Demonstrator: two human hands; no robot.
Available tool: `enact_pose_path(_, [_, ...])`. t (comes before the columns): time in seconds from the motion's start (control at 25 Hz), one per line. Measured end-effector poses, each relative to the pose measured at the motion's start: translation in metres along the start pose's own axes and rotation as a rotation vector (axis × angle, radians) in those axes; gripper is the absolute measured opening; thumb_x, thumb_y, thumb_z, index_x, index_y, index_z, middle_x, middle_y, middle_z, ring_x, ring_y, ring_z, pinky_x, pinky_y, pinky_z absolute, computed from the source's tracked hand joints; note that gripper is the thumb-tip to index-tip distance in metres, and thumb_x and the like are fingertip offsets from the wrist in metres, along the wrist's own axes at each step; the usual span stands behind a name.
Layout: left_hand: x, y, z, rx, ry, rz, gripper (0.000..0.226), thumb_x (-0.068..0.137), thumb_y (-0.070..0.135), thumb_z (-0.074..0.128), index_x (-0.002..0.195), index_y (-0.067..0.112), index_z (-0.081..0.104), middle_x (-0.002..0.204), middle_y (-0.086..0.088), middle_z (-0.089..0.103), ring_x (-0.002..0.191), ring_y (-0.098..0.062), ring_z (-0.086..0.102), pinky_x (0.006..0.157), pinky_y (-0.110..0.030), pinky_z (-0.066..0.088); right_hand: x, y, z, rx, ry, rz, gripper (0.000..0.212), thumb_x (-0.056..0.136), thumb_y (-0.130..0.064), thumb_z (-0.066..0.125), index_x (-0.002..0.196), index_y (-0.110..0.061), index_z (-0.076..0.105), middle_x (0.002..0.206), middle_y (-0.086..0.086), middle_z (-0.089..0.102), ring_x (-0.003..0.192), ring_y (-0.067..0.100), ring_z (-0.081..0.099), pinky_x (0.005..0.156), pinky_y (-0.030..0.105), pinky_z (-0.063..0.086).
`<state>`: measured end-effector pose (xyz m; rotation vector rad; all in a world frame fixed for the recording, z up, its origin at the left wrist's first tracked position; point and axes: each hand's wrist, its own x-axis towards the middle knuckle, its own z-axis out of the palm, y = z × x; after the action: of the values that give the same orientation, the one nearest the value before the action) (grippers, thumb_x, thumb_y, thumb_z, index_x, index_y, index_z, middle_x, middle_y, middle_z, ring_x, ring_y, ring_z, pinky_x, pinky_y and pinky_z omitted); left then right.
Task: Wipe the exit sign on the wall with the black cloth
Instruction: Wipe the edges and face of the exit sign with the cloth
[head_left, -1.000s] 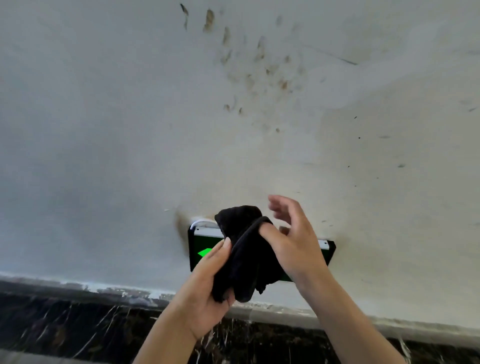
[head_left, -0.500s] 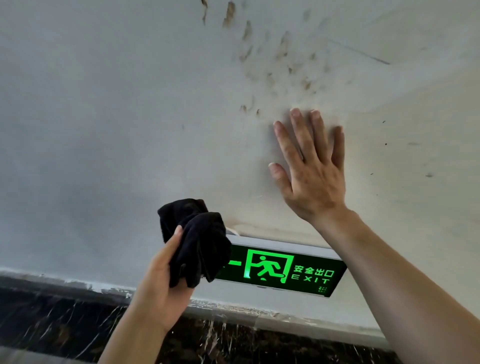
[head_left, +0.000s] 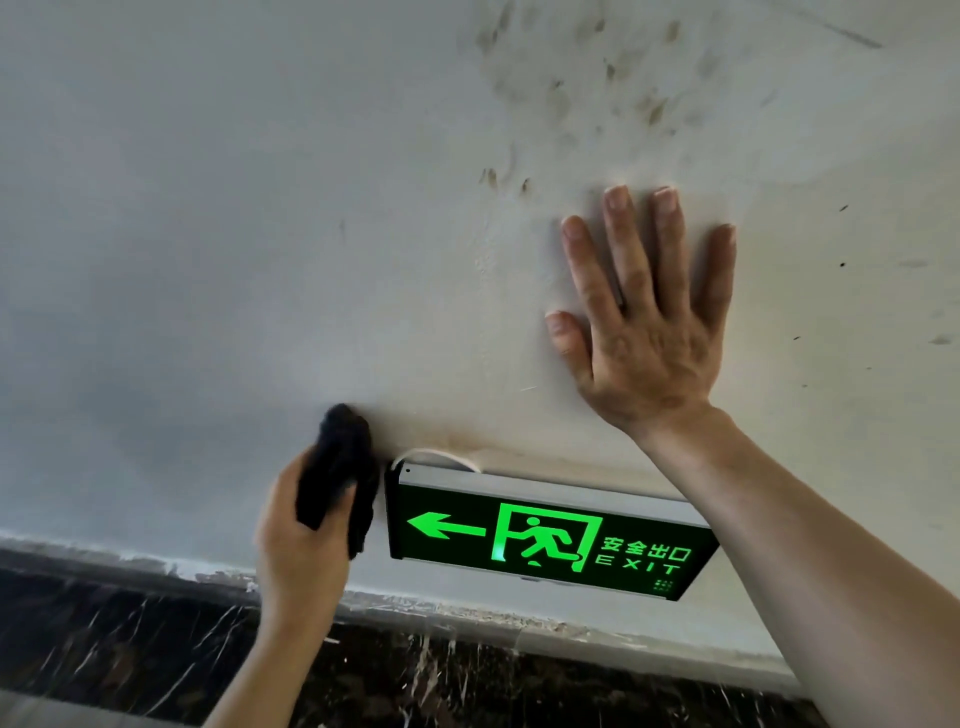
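Note:
A lit exit sign (head_left: 545, 538) with a green arrow, running figure and EXIT lettering is fixed low on the white wall, its face fully uncovered. My left hand (head_left: 298, 545) grips a bunched black cloth (head_left: 340, 473) pressed against the wall just left of the sign's left end. My right hand (head_left: 644, 322) lies flat on the wall above the sign's right half, fingers spread and holding nothing. My right forearm crosses in front of the sign's right end.
The white wall (head_left: 208, 234) carries brown smudges (head_left: 597, 104) above my right hand. A short white cable (head_left: 441, 456) loops at the sign's top left. Below the wall runs a dark marbled skirting band (head_left: 130, 639) with paint splashes.
One second ago both hands held the cloth over the sign. My right hand let go and went up flat onto the wall; my left hand slid the cloth off the sign to its left.

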<state>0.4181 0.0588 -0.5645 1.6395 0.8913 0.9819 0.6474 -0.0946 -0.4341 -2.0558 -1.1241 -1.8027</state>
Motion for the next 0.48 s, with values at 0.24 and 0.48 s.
enact_pose_path(0.24, [-0.003,-0.029,0.026,0.009,-0.161,-0.008,0.064,0.090,-0.015,0.057,0.141,0.022,0.044,0.125,-0.003,0.053,0.109,-0.019,0.055,0.090,-0.042,0.054,0.002,-0.003,0.001,-0.005,0.046,0.005,0.063,0.092,-0.049,0.040,0.148,-0.023,0.031,0.150,0.007,0.042,0.140,0.031,0.026,0.112,0.058,0.017])
enact_pose_path(0.48, [-0.007,-0.045,0.032,0.045,-0.175,-0.097,0.055,0.091,-0.017,0.051,0.136,0.014,0.045,0.116,-0.010,0.055,0.100,-0.027,0.059,0.088,-0.052,0.055,0.002,-0.002,0.003,0.000,0.049,0.016,0.062,0.093,-0.049,0.038,0.148,-0.023,0.031,0.149,0.008,0.043,0.140,0.030,0.024,0.112,0.058,0.016])
